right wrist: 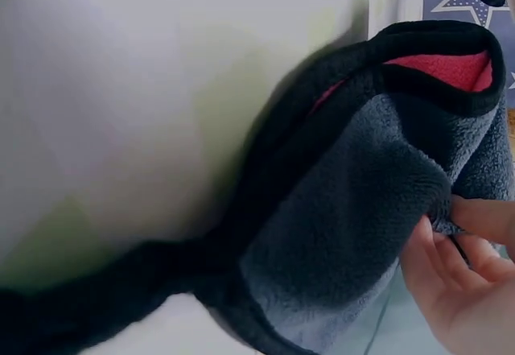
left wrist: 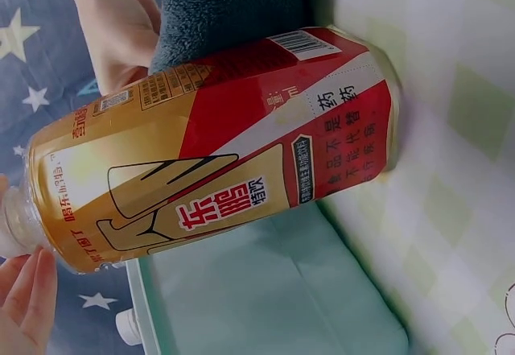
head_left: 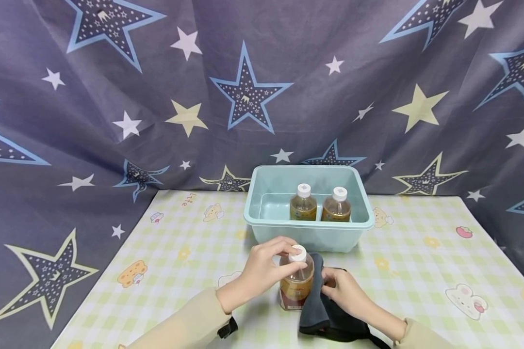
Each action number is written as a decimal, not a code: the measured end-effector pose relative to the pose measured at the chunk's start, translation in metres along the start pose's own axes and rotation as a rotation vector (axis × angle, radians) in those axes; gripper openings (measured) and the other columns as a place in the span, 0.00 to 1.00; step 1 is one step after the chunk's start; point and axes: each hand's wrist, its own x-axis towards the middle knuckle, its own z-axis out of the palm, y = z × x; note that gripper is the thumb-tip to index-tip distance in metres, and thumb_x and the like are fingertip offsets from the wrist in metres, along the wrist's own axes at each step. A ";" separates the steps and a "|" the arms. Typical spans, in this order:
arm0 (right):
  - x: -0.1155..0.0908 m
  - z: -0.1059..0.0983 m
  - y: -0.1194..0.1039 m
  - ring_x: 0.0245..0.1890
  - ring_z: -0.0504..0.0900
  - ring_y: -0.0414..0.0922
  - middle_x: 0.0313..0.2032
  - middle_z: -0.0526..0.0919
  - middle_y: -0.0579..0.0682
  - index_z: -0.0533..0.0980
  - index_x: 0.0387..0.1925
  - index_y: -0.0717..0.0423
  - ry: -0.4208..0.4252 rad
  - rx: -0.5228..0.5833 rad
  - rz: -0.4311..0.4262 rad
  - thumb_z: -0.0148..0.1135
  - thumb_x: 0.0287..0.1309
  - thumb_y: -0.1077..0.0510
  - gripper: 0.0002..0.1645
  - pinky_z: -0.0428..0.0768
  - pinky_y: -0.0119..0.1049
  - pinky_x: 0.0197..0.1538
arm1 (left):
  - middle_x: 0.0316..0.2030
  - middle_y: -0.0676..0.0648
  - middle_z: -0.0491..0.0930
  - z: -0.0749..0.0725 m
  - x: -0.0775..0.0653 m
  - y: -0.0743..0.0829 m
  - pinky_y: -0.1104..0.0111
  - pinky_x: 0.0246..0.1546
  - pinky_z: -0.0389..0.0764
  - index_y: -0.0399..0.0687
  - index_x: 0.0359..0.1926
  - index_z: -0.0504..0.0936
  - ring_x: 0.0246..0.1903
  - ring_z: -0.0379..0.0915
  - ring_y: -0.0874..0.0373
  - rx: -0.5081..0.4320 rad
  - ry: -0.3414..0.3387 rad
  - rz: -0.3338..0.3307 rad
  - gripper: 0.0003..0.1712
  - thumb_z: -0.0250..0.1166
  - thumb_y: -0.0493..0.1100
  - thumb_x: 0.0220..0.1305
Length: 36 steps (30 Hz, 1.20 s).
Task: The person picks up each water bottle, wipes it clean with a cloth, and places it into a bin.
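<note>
A drink bottle [head_left: 296, 290] with a white cap and a gold and red label stands upright on the table. My left hand [head_left: 264, 269] grips it at the cap, thumb and fingers around the top. On the bottle's right side lies a dark grey fleecy cloth [right wrist: 330, 218] with black edging, a black strap and a red inside. My right hand [head_left: 347, 293] pinches a fold of this cloth against the bottle. In the left wrist view the bottle's label [left wrist: 209, 146] shows fully, with the cloth touching its far side.
Just behind the bottle stands a light blue plastic bin [head_left: 305, 225]. Inside it are two capped bottles, one in the middle [head_left: 303, 206] and one at the right [head_left: 336, 208]. A checked tablecloth [head_left: 192, 276] covers the table, and a starry curtain [head_left: 227, 29] hangs behind.
</note>
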 end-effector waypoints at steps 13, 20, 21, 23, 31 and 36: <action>-0.005 -0.006 0.007 0.26 0.78 0.38 0.28 0.77 0.51 0.70 0.27 0.60 -0.029 0.122 0.050 0.56 0.52 0.70 0.05 0.78 0.32 0.23 | 0.31 0.53 0.76 -0.005 0.009 0.005 0.85 0.30 0.72 0.48 0.28 0.74 0.28 0.70 0.68 0.175 -0.096 0.043 0.10 0.69 0.42 0.47; -0.014 -0.011 0.007 0.27 0.77 0.36 0.28 0.76 0.51 0.70 0.28 0.62 0.001 0.148 0.026 0.55 0.51 0.72 0.04 0.78 0.32 0.23 | 0.30 0.54 0.72 -0.003 0.013 0.015 0.85 0.23 0.68 0.49 0.29 0.75 0.24 0.68 0.66 0.337 -0.078 0.019 0.14 0.71 0.48 0.44; -0.015 -0.012 0.006 0.27 0.76 0.35 0.28 0.76 0.51 0.70 0.28 0.62 0.005 0.146 0.022 0.55 0.50 0.72 0.05 0.78 0.32 0.23 | 0.30 0.55 0.72 -0.002 0.013 0.016 0.85 0.22 0.67 0.49 0.29 0.75 0.23 0.67 0.66 0.352 -0.063 0.016 0.15 0.71 0.48 0.44; -0.017 -0.014 0.006 0.25 0.75 0.34 0.26 0.75 0.50 0.70 0.28 0.62 0.014 0.142 0.011 0.55 0.49 0.72 0.05 0.77 0.32 0.23 | 0.29 0.55 0.71 0.000 0.013 0.017 0.84 0.22 0.68 0.48 0.30 0.76 0.22 0.67 0.66 0.388 -0.041 0.005 0.16 0.71 0.49 0.43; -0.022 -0.019 0.006 0.24 0.75 0.34 0.25 0.76 0.47 0.71 0.28 0.61 0.038 0.152 -0.019 0.56 0.49 0.71 0.05 0.77 0.32 0.24 | 0.27 0.53 0.72 0.002 0.014 0.021 0.81 0.26 0.70 0.45 0.30 0.77 0.26 0.67 0.64 0.393 -0.008 -0.054 0.17 0.72 0.48 0.41; -0.024 -0.021 0.006 0.24 0.75 0.34 0.26 0.76 0.48 0.72 0.28 0.61 0.038 0.168 -0.006 0.56 0.51 0.70 0.04 0.77 0.32 0.24 | 0.29 0.54 0.76 -0.001 0.013 0.019 0.81 0.27 0.71 0.44 0.31 0.79 0.29 0.67 0.64 0.288 -0.023 -0.137 0.16 0.72 0.45 0.39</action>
